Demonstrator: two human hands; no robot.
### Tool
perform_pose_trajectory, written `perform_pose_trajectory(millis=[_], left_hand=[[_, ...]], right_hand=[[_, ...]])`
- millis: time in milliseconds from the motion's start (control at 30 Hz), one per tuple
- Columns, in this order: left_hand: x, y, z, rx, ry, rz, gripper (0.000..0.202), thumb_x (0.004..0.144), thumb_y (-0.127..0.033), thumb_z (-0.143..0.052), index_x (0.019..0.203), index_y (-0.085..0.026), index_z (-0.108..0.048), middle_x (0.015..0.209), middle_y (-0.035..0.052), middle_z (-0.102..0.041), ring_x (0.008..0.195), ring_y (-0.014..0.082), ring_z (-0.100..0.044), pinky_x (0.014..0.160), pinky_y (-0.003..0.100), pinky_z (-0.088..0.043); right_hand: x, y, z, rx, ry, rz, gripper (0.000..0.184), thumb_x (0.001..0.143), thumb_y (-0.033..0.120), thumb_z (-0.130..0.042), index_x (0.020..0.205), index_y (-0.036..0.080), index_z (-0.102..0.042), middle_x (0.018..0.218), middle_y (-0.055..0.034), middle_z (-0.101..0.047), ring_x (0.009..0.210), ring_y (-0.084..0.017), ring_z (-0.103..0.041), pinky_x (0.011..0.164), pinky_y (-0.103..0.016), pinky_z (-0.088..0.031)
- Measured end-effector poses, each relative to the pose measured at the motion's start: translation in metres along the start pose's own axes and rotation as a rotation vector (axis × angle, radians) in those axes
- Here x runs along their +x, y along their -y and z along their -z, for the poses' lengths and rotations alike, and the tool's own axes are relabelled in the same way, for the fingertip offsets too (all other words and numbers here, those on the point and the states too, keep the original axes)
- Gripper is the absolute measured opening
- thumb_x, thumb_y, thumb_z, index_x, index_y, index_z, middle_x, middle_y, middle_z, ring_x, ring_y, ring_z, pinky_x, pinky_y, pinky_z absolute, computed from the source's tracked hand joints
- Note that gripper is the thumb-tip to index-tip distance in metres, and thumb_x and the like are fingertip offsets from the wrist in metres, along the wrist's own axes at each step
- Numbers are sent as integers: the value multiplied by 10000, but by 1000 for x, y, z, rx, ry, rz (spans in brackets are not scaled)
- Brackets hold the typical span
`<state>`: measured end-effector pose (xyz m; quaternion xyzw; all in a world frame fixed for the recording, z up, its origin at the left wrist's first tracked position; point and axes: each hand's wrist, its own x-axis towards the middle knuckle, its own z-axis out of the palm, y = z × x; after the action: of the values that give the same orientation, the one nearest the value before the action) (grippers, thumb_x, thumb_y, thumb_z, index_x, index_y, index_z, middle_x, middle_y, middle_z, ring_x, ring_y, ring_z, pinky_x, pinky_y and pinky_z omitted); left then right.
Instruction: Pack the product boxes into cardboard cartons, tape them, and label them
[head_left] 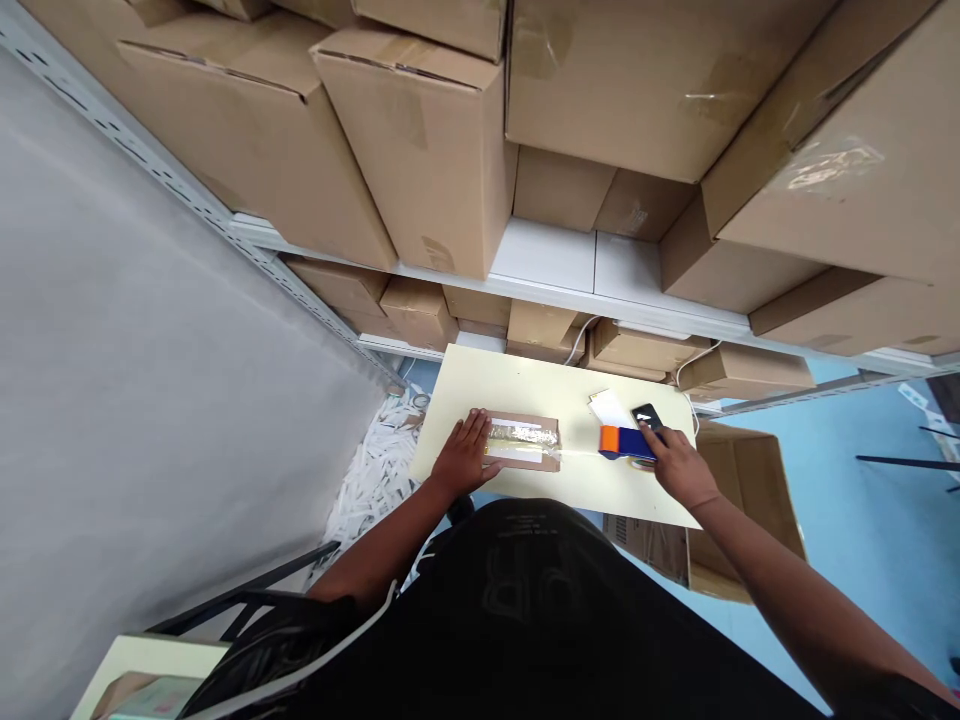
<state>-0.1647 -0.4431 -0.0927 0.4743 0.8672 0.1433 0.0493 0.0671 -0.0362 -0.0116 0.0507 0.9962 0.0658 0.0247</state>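
A small cardboard box lies on the pale yellow table, with clear shiny tape and white paper along its top. My left hand rests on the box's left end, fingers stretched out and thumb apart along the near side. To the right, my right hand grips a blue and orange tape dispenser, whose orange end points toward the box. A strip of clear tape seems to run between the two. Beyond the dispenser lie a black phone and white paper slips.
Shelves packed with large cardboard boxes rise behind the table. An open cardboard carton stands on the blue floor at the right. White paper scraps are heaped at the left, beside a grey wall.
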Motion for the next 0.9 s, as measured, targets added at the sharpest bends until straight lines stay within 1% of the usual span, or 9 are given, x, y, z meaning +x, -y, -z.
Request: perform_pose_trajectory(millis=[67, 133, 333, 433, 567, 633, 767, 800, 900], left_hand=[[0, 1, -1, 7, 3, -3, 944, 918, -585, -581, 1620, -31, -277, 1694, 235, -240, 1600, 362, -141, 1285, 523, -165], [0, 1, -3, 4, 0, -3, 951, 920, -578, -580, 1631, -39, -252, 1702, 228, -221, 1603, 361, -125, 1285, 522, -164], [0, 3, -8, -24, 19, 5, 991, 916, -588, -584, 1650, -50, -192, 1719, 217, -164, 1607, 365, -84, 1290, 523, -151], [0, 4, -10, -35, 26, 5, 993, 918, -584, -581, 1653, -52, -177, 1726, 210, -137, 1608, 364, -71, 1293, 528, -145], [0, 5, -13, -53, 12, 0, 990, 926, -588, -566, 1657, -56, -162, 1729, 206, -126, 1608, 366, -69, 1292, 542, -150], [-1, 5, -14, -74, -2, 1, 990, 931, -600, -557, 1664, -77, -145, 1731, 196, -123, 1607, 369, -76, 1290, 554, -154], [-1, 6, -15, -122, -23, -2, 986, 935, -597, -563, 1672, -111, -124, 1735, 182, -124, 1603, 379, -84, 1287, 578, -166], [-1, 6, -16, -137, -31, -5, 986, 935, -591, -570, 1672, -114, -121, 1734, 185, -127, 1603, 381, -86, 1285, 584, -172], [-1, 9, -16, -211, -63, -24, 995, 926, -579, -613, 1670, -130, -129, 1729, 195, -148, 1602, 381, -102, 1279, 589, -209]], right_hand=[[-7, -8, -4, -27, 39, -3, 673, 893, 76, -477, 1561, 151, -440, 1211, -193, -596, 1064, -333, -518, 918, -455, -519], [-2, 2, -9, -36, 98, 0, 674, 895, 84, -477, 1563, 175, -445, 1220, -200, -599, 1070, -344, -524, 893, -463, -517], [39, 74, -35, 10, 288, -26, 610, 969, 133, -399, 1577, 186, -414, 1235, -221, -589, 1078, -360, -534, 843, -483, -510], [54, 92, -44, 44, 369, -60, 601, 988, 150, -409, 1588, 188, -384, 1258, -221, -576, 1106, -355, -541, 834, -456, -521], [61, 93, -53, 126, 536, -160, 599, 970, 137, -498, 1560, 210, -421, 1281, -196, -578, 1143, -324, -566, 840, -380, -532], [57, 92, -58, 174, 573, -216, 593, 961, 128, -517, 1544, 214, -445, 1293, -186, -581, 1158, -314, -574, 859, -362, -525], [37, 92, -74, 240, 567, -295, 583, 943, 133, -541, 1518, 219, -487, 1319, -184, -587, 1194, -315, -571, 878, -353, -508], [31, 91, -78, 293, 557, -346, 589, 930, 134, -555, 1511, 218, -497, 1320, -178, -595, 1184, -302, -583, 883, -342, -502], [20, 88, -91, 516, 508, -587, 583, 898, 124, -545, 1477, 196, -536, 1270, -143, -656, 1105, -241, -650, 866, -281, -489]])
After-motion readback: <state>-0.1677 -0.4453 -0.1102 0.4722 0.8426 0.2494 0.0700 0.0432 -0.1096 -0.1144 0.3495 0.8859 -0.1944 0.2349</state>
